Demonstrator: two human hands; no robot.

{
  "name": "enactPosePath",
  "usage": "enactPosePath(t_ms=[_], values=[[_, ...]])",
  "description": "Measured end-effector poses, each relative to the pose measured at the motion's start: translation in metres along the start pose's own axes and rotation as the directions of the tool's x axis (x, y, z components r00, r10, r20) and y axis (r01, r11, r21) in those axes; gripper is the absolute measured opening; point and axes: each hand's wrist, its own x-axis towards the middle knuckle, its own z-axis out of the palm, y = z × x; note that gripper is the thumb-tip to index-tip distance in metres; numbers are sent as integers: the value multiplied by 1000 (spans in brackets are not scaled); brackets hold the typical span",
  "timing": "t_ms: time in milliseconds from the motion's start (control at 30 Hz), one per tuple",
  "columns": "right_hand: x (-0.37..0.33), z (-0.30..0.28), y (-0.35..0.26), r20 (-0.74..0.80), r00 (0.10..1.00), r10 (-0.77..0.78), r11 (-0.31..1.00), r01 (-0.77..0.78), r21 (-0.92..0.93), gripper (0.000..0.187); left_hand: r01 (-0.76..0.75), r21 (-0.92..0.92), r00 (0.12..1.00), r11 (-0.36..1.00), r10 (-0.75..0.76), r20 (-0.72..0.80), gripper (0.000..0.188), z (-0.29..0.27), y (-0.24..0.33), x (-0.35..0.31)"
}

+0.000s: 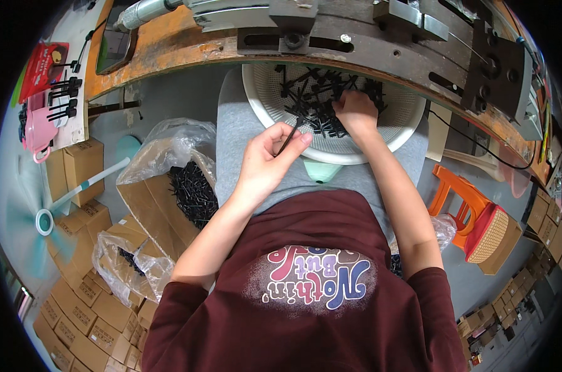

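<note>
A white plastic basket rests on my lap, under the bench edge, with a heap of small thin black plastic parts in it. Between thumb and fingers, my left hand pinches one slim black plastic part with a wider tip, held slanting over the basket's near left rim. My right hand reaches into the basket at the right of the heap. Its fingers are curled down among the parts, and whatever they grip is hidden.
Above the basket runs a worn wooden bench with a metal fixture. An open carton lined with plastic holds more black parts at left. A fan and stacked cartons stand left; an orange stool stands right.
</note>
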Motion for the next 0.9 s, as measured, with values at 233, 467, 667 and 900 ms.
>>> enactPosePath(t_ms=[233,467,667,900], values=[[5,-1,4,-89,995,-45,997,51,62,31,20,-18,1000,1000,-20,17,17,-1,-2,3],[11,20,6,-100,995,-12,1000,15,22,30,-35,16,996,999,34,77,14,1,-13,7],[2,2,18,-90,990,-106,974,121,189,26,-12,134,1000,991,10,14,14,-5,-18,7],[-86,-79,-11,-11,959,-283,791,240,563,13,-426,665,840,613,541,39,34,-1,5,13]])
